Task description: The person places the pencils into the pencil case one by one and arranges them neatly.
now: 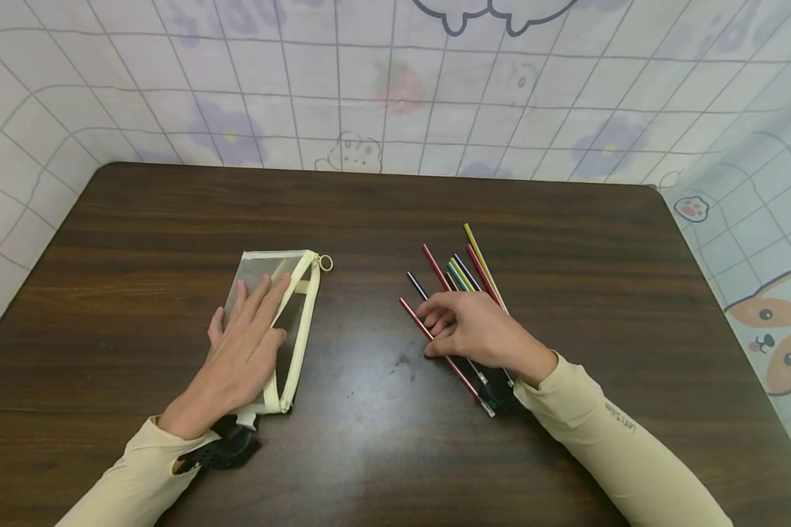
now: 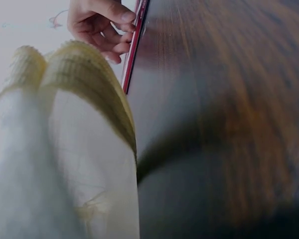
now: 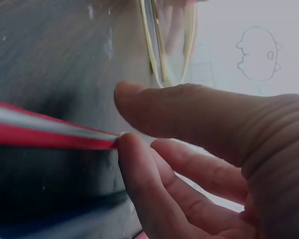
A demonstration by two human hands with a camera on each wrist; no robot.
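Observation:
On the left lies a see-through pencil case [image 1: 296, 351] with cream edges and a ring zipper pull [image 1: 326, 263]. My left hand [image 1: 247, 344] rests on it with fingers extended. A thin yellowish stick shows at the case, partly hidden by the fingers. My right hand [image 1: 471, 329] is over a loose spread of pencils [image 1: 477, 267] with eraser ends toward me. Its index fingertip touches or nearly touches a red-and-white striped pencil [image 3: 55, 130]; a gap separates thumb [image 3: 174, 107] and index finger in the right wrist view. The hand covers the middle of several pencils.
Both things lie on a dark wood-grain table [image 1: 369, 454]. A white gridded curtain or sheet [image 1: 343, 88] with cartoon prints surrounds its back and sides. A black device [image 1: 227, 448] is strapped at the left wrist.

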